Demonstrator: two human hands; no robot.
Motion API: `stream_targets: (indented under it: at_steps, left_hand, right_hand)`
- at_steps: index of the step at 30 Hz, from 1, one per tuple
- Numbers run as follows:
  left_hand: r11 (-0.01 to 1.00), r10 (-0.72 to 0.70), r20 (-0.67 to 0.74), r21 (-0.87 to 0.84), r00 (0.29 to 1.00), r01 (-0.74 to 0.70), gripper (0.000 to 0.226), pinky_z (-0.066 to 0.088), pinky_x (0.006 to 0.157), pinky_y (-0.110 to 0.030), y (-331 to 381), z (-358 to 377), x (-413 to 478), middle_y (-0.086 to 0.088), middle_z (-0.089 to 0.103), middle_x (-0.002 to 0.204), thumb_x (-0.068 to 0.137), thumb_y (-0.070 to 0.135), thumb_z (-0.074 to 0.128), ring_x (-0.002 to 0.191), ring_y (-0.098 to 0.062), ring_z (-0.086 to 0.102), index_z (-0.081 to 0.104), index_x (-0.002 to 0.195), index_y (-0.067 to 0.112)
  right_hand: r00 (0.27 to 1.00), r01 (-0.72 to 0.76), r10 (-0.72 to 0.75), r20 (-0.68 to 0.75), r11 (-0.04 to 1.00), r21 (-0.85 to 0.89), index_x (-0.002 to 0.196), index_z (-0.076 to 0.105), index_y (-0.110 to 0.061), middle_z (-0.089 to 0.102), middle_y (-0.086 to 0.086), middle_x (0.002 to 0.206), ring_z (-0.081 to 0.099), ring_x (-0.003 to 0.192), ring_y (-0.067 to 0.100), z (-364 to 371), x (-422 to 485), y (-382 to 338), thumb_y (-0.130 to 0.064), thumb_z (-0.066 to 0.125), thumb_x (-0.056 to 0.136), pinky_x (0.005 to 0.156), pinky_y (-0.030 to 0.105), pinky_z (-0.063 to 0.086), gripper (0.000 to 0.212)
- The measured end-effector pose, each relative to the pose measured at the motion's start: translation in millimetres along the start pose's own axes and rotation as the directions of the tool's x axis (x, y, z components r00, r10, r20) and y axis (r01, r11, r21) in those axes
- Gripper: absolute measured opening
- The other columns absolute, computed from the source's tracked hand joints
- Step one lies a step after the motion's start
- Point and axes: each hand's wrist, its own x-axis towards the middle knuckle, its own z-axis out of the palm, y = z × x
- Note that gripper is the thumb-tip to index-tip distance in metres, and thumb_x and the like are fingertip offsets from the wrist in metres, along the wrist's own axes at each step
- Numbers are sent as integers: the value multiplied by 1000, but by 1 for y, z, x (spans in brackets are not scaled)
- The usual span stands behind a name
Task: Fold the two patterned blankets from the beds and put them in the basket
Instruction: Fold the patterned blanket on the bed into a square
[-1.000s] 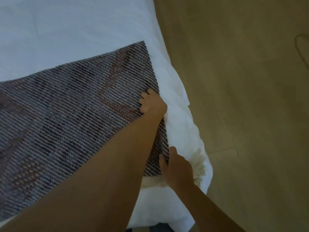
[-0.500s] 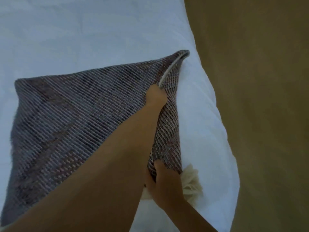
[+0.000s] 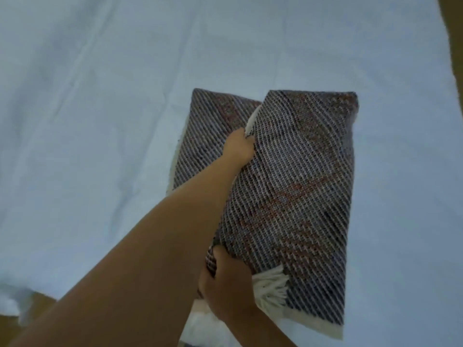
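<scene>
A patterned blanket (image 3: 295, 186), dark with diagonal light stripes, reddish patches and white fringe, is folded into a narrow rectangle over the white bed (image 3: 100, 121). Its upper layer is lifted, and a lower layer shows to the left. My left hand (image 3: 239, 146) grips the far edge of the upper layer. My right hand (image 3: 225, 289) holds the near corner, next to a white tassel. No basket and no second blanket are in view.
The white sheet fills nearly the whole view, with light creases. A strip of tan floor (image 3: 454, 33) shows at the top right edge, and another bit of floor (image 3: 37, 309) at the bottom left.
The blanket has been folded over from a wide spread into a narrow rectangle. Both hands kept their grip and moved left over the bed. The view swung away from the floor.
</scene>
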Motion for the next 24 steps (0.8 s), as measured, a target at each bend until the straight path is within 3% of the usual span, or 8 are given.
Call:
stream_targets:
  at_steps: [2,6,8,10,15,19,21,24]
  left_hand:
    - [998,-50,-27,-34,998,49,29,40,62,-30,-33,-36,1,-19,58,101,100,19,39,73,-23,49,53,117,2]
    - [988,-109,-76,-118,991,100,32,39,84,-27,-90,-89,-4,-13,56,124,99,22,38,108,-28,53,50,124,6]
    - [984,-125,-100,-142,987,110,21,38,71,-26,-112,-105,-2,-7,58,102,98,22,39,95,-24,51,54,104,8]
    - [981,-145,-115,-146,983,128,22,29,57,-27,-127,-118,0,1,48,79,98,23,39,83,-21,45,45,78,14]
    - [978,-158,-38,-142,987,151,32,29,58,-31,-145,-133,3,-1,40,71,97,26,44,77,-21,42,38,68,14]
    - [983,-154,11,-97,988,154,26,33,67,-32,-150,-132,4,0,37,69,95,28,49,76,-20,40,46,78,8]
    - [985,-149,17,-86,989,149,26,32,68,-30,-152,-131,4,0,41,70,94,30,50,78,-22,43,48,81,8]
    - [978,-159,47,-126,986,164,23,38,73,-31,-154,-129,1,-7,55,90,92,33,53,85,-24,52,51,92,10]
  right_hand:
    - [996,17,-13,88,999,-47,63,24,-29,30,-5,52,28,43,9,27,12,-15,-39,40,87,44,27,22,31]
    - [968,9,36,250,984,-177,84,39,-21,42,-3,61,48,61,23,71,25,-31,-44,39,92,58,30,36,24]
    - [959,25,35,282,978,-207,81,34,-23,35,-6,58,44,63,23,88,29,-36,-44,39,92,59,30,35,24]
    - [954,30,34,296,977,-211,73,29,-27,29,-9,57,42,63,22,101,32,-41,-43,40,90,58,30,34,26]
    - [951,-43,107,290,975,-219,79,35,-23,35,-8,61,48,67,21,121,41,-47,-40,43,91,62,32,38,23]
    - [930,-146,213,300,962,-229,87,40,-21,60,5,86,62,86,28,124,44,-49,-38,46,90,72,36,48,19]
    - [918,-161,234,320,958,-238,96,43,-18,64,10,96,62,89,31,125,44,-50,-36,47,89,75,38,50,20]
    - [886,-197,265,380,958,-209,110,39,-14,62,16,106,62,94,35,124,42,-51,-34,49,88,78,42,53,31]
